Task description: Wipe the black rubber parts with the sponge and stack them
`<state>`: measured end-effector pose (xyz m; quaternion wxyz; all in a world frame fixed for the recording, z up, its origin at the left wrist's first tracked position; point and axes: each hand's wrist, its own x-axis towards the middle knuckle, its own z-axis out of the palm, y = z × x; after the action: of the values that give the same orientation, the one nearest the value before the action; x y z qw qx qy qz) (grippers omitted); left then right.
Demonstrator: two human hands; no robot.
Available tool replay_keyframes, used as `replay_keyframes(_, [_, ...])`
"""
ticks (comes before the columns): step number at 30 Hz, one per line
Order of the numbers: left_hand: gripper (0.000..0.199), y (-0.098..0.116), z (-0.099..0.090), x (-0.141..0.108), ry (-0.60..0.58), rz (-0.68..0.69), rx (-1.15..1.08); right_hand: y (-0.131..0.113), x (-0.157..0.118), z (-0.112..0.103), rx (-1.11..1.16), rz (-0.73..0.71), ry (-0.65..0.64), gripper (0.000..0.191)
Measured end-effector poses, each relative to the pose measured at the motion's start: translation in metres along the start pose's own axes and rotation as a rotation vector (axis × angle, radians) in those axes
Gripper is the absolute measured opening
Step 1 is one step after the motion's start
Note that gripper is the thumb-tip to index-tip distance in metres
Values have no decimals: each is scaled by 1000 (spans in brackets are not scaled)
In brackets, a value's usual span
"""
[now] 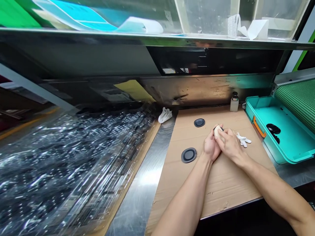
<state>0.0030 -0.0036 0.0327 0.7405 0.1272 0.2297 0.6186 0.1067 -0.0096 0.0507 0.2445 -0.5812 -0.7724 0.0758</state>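
My left hand point(210, 146) is closed around a small black part point(215, 128), mostly hidden by my fingers. Pressed against that part is a small white cloth point(217, 131), pinched in my right hand point(228, 142). Both hands meet above a cardboard sheet point(221, 183). To their left lie two flat dark oval parts, a smaller one point(199, 123) farther back and a larger one point(189, 155) nearer. A crumpled white cloth strip point(243, 140) rests just right of my right hand.
A turquoise tray point(290, 156) with black parts point(273, 130) stands at right, beside a green conveyor belt point(299, 98). A small bottle point(234, 102) is at the back. Clear plastic-wrapped dark parts point(73, 170) cover the left. A metal shelf point(157, 38) runs overhead.
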Motion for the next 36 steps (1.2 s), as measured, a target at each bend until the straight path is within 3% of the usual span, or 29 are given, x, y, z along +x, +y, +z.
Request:
replay_keyframes(6, [44,-3,-2,2,-54,-127,66,17,2,-3,-72,-21,28,35])
replay_keyframes(11, [31,7,-4,5,73,-43,119,37,6,-13,-133,71,63,31])
replay_keyframes(15, [40,26,-6,6,194,1,10,44,6,-17,-90,40,94,38])
replay_keyframes(21, [48,46,-7,5,213,-34,-241,40,2,-28,-93,-42,-43,46])
replay_keyframes(23, [46,47,-7,6,235,-41,-285,45,2,-39,-162,16,-6,53])
replay_keyframes(25, [46,47,-7,7,261,-37,-300,56,4,-50,-235,105,-53,54])
replay_keyframes(29, [45,47,-8,9,243,-19,-269,79,11,-62,-232,202,-291,22])
replay_keyframes(31, [44,45,-8,8,213,-13,-238,80,15,-63,-156,163,-210,14])
replay_keyframes(34, [43,40,-6,5,164,-28,-160,63,14,-59,58,3,12,21])
replay_keyframes(36, [42,32,-3,3,127,-39,-99,47,11,-51,180,-118,72,25])
